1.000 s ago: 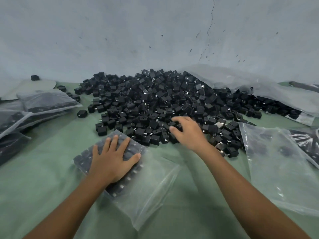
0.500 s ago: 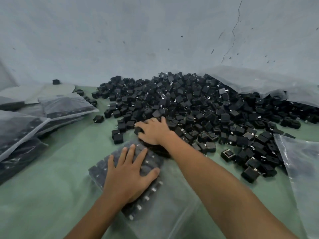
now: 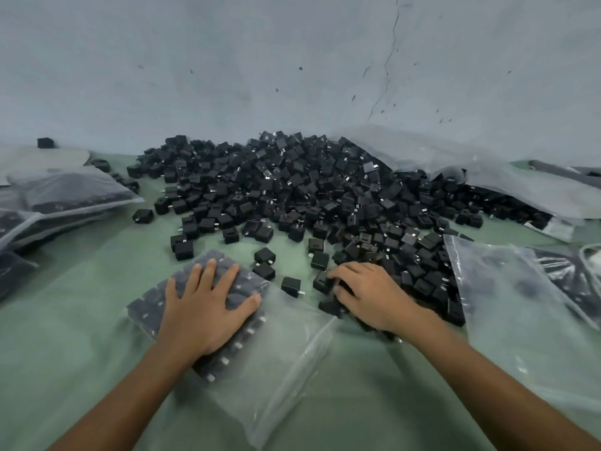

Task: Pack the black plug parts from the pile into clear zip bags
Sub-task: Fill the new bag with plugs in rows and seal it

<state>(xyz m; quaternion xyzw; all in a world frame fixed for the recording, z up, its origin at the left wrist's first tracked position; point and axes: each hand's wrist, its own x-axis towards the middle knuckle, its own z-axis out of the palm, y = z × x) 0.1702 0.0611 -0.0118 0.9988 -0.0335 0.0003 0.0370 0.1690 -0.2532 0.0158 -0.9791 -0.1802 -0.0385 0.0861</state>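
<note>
Pressing one bag (image 3: 283, 349), left hand (image 3: 203, 309); right hand (image 3: 374, 297) grips plug parts (image 3: 323, 282).

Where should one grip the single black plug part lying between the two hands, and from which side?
Pinch the two flat side faces from above, I think. The plug part lies alone on the green cloth, clear all round, its metal prong pointing right.

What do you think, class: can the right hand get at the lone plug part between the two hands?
Probably yes: the lone plug part lies on bare cloth beside the right hand, nothing between them. But that hand's fingers curl round other plug parts, so its grip is occupied.
</note>
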